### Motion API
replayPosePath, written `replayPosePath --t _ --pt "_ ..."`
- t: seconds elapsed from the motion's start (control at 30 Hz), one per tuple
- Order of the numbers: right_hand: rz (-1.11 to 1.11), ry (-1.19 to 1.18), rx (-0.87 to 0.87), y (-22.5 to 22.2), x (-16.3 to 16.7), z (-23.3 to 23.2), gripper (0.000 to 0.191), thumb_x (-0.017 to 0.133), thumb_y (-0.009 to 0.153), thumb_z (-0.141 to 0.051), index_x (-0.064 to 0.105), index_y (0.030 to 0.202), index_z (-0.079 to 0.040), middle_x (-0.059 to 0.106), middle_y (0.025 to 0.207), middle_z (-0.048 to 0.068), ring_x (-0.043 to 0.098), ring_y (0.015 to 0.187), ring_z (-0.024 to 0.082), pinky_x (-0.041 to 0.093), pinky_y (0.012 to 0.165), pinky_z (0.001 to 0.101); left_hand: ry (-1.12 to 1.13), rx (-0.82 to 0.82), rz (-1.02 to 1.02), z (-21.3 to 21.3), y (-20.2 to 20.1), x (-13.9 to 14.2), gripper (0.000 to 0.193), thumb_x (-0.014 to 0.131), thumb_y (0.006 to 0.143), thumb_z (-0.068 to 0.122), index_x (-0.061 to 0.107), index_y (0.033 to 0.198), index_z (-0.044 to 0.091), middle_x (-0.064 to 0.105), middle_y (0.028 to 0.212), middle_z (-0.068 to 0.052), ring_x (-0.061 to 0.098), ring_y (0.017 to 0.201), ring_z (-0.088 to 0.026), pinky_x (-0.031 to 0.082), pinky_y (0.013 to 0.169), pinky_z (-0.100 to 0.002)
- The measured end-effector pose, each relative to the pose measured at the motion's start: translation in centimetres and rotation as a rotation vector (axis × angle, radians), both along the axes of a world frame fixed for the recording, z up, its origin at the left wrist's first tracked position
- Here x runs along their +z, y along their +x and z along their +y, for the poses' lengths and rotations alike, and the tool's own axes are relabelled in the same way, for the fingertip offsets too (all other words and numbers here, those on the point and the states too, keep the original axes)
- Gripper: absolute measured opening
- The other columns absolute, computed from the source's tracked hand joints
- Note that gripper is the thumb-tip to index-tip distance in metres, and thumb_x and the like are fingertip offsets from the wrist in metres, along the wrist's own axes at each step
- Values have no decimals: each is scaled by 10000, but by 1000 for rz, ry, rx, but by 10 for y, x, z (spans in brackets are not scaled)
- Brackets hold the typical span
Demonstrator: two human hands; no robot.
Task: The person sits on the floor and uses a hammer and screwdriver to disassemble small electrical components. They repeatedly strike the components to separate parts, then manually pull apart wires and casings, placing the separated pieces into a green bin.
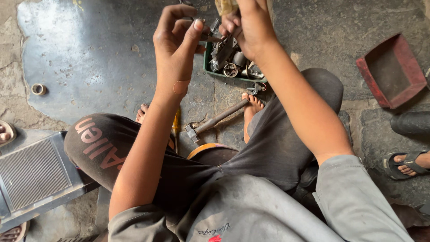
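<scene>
**Small metal part held between both hands above the green tray**

A small dark metal part (214, 36) is held between the two hands, directly above the near-left corner of the green tray (207, 67), which serves as the landmark here. The left hand (177, 42) is raised on the tray's left side; its thumb and forefinger are pinched together on the part's left end, while the remaining fingers are curled loosely apart. The right hand (248, 24) is set over the tray's far side, its fingers closed down on the part from above and to the right. Exactly how those right fingertips meet the metal cannot be told, since they are partly cut off at the top edge.

The part's long axis appears to run roughly left to right, from one hand's fingertips to the other's, and it lies between them, touching both. Neither hand is clearly nearer; the part is shared.

Inside the tray, other metal pieces (233, 65) are heaped, a round ringed one among them. On the near side of the tray a hammer (215, 121) lies on the stone floor, its handle slanting toward the tray, just beside a bare foot (251, 112). Well to the right of the tray a red tray (394, 71) sits apart.
</scene>
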State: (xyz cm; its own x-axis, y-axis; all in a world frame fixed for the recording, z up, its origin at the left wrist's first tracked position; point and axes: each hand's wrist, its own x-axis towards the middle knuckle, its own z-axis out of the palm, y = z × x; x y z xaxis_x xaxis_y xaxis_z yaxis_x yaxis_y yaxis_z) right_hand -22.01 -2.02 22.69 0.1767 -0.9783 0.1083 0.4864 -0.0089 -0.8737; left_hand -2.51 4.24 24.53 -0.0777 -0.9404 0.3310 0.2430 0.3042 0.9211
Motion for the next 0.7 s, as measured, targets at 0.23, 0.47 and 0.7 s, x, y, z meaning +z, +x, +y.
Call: replayPosePath --t 0.23,0.47,0.7 --pt "-201 54 147 -24 -17 -18 332 523 1133 -241 524 838 -90 500 742 27 569 771 187 504 782 404 97 -12 112 -3 9 4 201 606 1114 267 652 1089 72 702 1015 -17 691 954 -105 573 743 -275" --pt "222 -73 129 -20 -10 -11 428 433 1092 -428 678 1174 -86 734 1156 91 712 1109 187 575 995 398 230 44 439 -9 30 8 232 572 1066 308 589 1088 77 649 969 -65 751 1005 -245 629 844 -519" --pt "357 -197 472 15 23 27 397 591 1082 -497 628 1218 -126 683 1083 38 701 1024 134 599 899 320 270 41 615 3 68 23 260 574 1044 284 526 1214 93 658 1104 -73 704 1088 -234 628 906 -532"
